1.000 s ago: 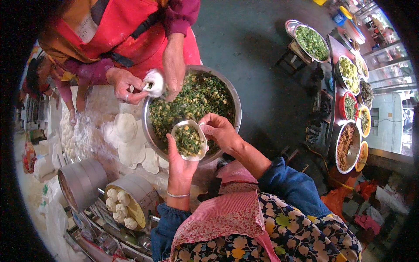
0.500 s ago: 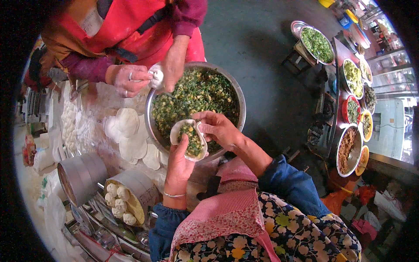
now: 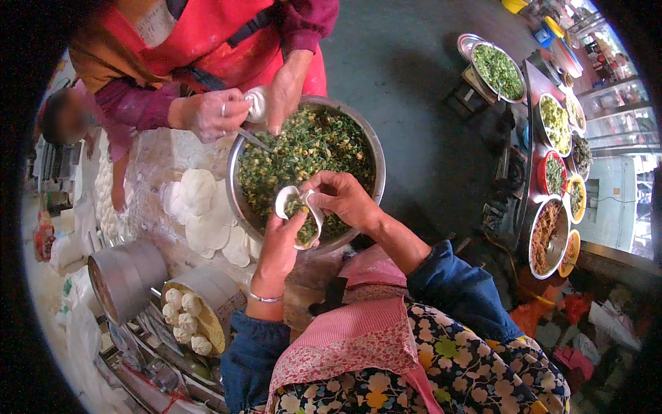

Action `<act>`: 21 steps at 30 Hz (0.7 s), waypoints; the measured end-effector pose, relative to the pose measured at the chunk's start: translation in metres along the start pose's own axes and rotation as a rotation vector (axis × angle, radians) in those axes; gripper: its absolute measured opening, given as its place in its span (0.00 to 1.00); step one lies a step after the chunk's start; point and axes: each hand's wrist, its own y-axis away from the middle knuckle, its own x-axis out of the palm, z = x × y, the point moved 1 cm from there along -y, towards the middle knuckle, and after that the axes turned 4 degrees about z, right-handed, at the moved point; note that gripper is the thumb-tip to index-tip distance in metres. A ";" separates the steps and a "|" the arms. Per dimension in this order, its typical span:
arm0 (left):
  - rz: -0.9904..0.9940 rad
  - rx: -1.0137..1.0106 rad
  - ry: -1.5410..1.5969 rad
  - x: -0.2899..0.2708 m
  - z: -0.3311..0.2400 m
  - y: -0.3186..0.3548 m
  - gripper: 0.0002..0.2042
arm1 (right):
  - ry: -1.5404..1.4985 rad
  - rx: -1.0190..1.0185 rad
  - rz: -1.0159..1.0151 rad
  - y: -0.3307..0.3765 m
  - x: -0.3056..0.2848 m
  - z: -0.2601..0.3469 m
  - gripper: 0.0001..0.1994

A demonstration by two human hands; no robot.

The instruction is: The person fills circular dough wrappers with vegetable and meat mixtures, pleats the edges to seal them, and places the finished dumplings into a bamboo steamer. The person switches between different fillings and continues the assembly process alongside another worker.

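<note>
Item in hand: one filled wrapper (image 3: pixel 307 229), round, thin white dough, held over the near part of a wide metal bowl (image 3: pixel 380 162); its edge is partly drawn up, the mouth open and green filling exposed, so judged part-closed. Left hand (image 3: pixel 277 247): curled round it from below, thumb pressed at the filling. Right hand (image 3: pixel 345 201): thumb and fingers pinched together on the right-hand edge. Judged complete: a cluster of closed buns (image 3: pixel 186 321), pale, rounded, with gathered tops, set in a cylindrical metal steamer (image 3: pixel 221 288) with a yellowish liner. Unworked stock: flat wrappers (image 3: pixel 207 231), matt, soft-edged discs, overlapping on the flour-dusted surface (image 3: pixel 155 165), no filling seen on them; chopped filling (image 3: pixel 303 155), dark green leaf with yellow bits, moist-looking and loose, the bowl well stocked. Also listed: a co-worker's hand (image 3: pixel 210 114) at a second piece of dough (image 3: pixel 258 103), its top partly covered by fingers, closure uncertain; a slim metal utensil (image 3: pixel 256 140) angled into the bowl; a metal drum (image 3: pixel 127 279), plain-sided, beside the steamer; small pale dough lumps (image 3: pixel 107 200), massed at far left, too blurred to count.
</note>
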 end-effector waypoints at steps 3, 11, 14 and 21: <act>-0.002 -0.032 0.211 0.004 -0.005 0.002 0.16 | 0.203 -0.160 -0.091 0.003 0.001 0.000 0.07; 0.070 -0.048 -0.043 0.001 -0.013 0.003 0.17 | 0.406 -0.136 -0.004 0.005 0.002 0.024 0.09; 0.124 -0.063 -0.197 -0.008 -0.004 -0.002 0.19 | 0.607 -0.324 0.061 0.005 0.003 0.024 0.10; 0.207 0.017 -0.315 -0.016 -0.003 -0.010 0.19 | 0.582 -0.253 0.101 0.004 0.003 0.028 0.08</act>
